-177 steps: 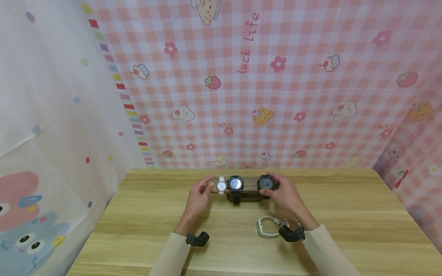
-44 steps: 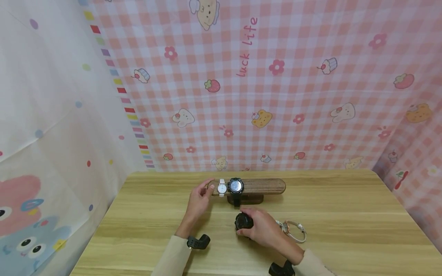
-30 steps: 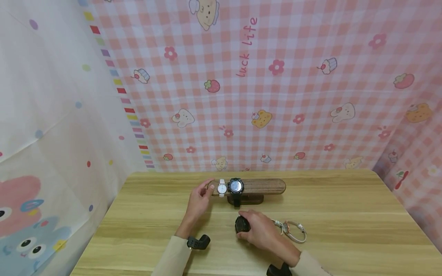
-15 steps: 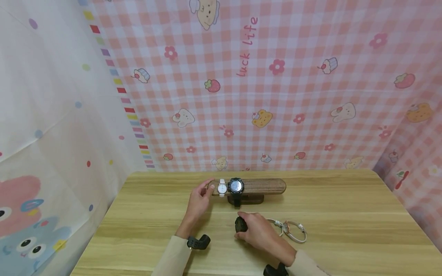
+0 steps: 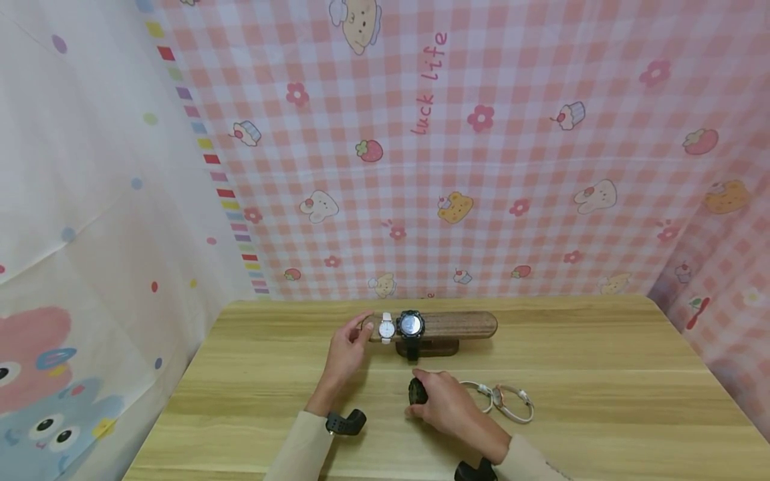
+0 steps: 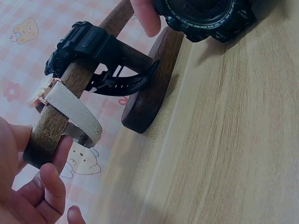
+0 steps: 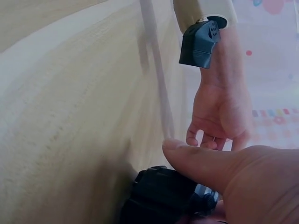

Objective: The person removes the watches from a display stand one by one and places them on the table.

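My left hand (image 5: 347,352) holds the left end of the wooden watch stand (image 5: 460,325) between thumb and fingers. Its crossbar carries a white-strapped watch (image 5: 387,327) near that end, and a black sports watch (image 5: 412,325) beside it. In front of the stand, my right hand (image 5: 448,401) grips a second black sports watch (image 5: 417,392) by its case, with the face turned toward the left. The left wrist view shows this held watch (image 6: 205,18) low by the tabletop; whether it touches the wood I cannot tell. In the right wrist view my thumb lies along the held watch (image 7: 159,198).
Two light-strapped watches lie on the wooden table (image 5: 601,374) right of my right hand: a rose-gold-cased watch (image 5: 514,404) and a pale watch (image 5: 481,389) partly hidden by the hand. A pink checked cloth (image 5: 511,153) hangs behind the table. Each wrist wears a black camera.
The held black watch has come off the stand's right end and down to the front. Lately my right hand has shifted slightly left, and its watch face has turned leftward. My left hand stays put.
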The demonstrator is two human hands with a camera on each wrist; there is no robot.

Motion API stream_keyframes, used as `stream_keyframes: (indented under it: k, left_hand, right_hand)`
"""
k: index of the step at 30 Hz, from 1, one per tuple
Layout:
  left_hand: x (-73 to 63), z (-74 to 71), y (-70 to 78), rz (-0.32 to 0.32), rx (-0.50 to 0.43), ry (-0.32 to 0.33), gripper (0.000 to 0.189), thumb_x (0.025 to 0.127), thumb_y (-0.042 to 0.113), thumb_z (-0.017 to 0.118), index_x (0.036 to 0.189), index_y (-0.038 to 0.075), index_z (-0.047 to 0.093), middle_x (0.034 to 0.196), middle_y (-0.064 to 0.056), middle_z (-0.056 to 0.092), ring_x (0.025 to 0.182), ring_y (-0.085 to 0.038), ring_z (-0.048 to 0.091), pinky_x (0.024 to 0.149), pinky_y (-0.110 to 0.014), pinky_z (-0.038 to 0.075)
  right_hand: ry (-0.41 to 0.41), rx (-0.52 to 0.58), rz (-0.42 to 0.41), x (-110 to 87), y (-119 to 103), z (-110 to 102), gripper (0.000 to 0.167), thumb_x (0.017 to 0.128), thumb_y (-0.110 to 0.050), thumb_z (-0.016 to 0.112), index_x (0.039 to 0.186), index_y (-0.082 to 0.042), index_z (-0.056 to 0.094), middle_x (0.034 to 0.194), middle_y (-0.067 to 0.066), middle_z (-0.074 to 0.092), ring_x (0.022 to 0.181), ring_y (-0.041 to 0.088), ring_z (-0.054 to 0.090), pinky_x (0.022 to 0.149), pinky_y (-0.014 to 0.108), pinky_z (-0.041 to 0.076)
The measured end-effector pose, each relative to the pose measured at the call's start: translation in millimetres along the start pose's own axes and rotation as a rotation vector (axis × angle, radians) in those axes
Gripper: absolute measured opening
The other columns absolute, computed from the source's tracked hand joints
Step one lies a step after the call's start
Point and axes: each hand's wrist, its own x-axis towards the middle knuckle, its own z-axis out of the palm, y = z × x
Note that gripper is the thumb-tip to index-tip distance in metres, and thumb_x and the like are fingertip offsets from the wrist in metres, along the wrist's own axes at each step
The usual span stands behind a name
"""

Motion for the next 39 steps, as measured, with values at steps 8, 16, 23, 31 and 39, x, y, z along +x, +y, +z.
stream_keyframes:
  k: [8, 16, 23, 31, 39]
  left_hand:
    - [0.0, 0.8, -2.8, 0.001, 0.009, 0.005, 0.032, 0.101, 0.025, 0.059, 0.131, 0.014, 0.065, 0.061, 0.003, 0.044, 0.052, -0.009, 0.039, 0.046, -0.024, 0.033]
    - [-0.3, 1.3, -2.6, -0.004, 0.002, 0.007, 0.033, 0.1, 0.027, 0.06, 0.131, 0.016, 0.065, 0.062, 0.002, 0.045, 0.051, -0.008, 0.04, 0.047, -0.024, 0.034]
    - [0.2, 0.6, -2.7, -0.009, -0.004, -0.004, 0.034, 0.101, 0.026, 0.058, 0.133, 0.016, 0.064, 0.061, 0.002, 0.045, 0.051, -0.011, 0.039, 0.045, -0.023, 0.033]
    - [3.3, 0.1, -1.6, -0.017, 0.005, -0.004, 0.034, 0.101, 0.027, 0.058, 0.134, 0.018, 0.063, 0.063, 0.0, 0.047, 0.052, -0.012, 0.04, 0.046, -0.023, 0.034]
    - [0.4, 1.1, -2.0, -0.018, 0.011, 0.007, 0.034, 0.101, 0.024, 0.059, 0.133, 0.016, 0.064, 0.063, 0.002, 0.046, 0.053, -0.011, 0.04, 0.047, -0.023, 0.033]
  right_hand:
    - [0.025, 0.061, 0.035, -1.1, 2.1, -16.5, 0.058, 0.082, -0.032, 0.082, 0.128, -0.002, 0.064, 0.071, -0.002, 0.063, 0.058, 0.009, 0.054, 0.052, 0.027, 0.043]
    - [0.257, 0.094, 0.066, 2.0, 12.8, -54.0, 0.039, 0.087, -0.027, 0.077, 0.12, -0.006, 0.07, 0.093, 0.007, 0.068, 0.063, 0.009, 0.046, 0.053, 0.025, 0.039]
    - [0.422, 0.147, 0.09, 6.5, 43.1, -76.2, 0.037, 0.091, -0.022, 0.073, 0.122, -0.001, 0.067, 0.111, 0.018, 0.065, 0.077, 0.023, 0.061, 0.064, 0.034, 0.05]
    - [0.461, 0.18, 0.182, 11.6, 75.8, -82.2, 0.047, 0.096, -0.023, 0.067, 0.135, 0.0, 0.057, 0.131, 0.026, 0.049, 0.12, 0.043, 0.046, 0.096, 0.059, 0.04]
    - [0.409, 0.152, 0.203, 12.2, 88.2, -76.8, 0.054, 0.099, -0.024, 0.061, 0.144, 0.002, 0.046, 0.139, 0.038, 0.043, 0.129, 0.055, 0.038, 0.102, 0.067, 0.033]
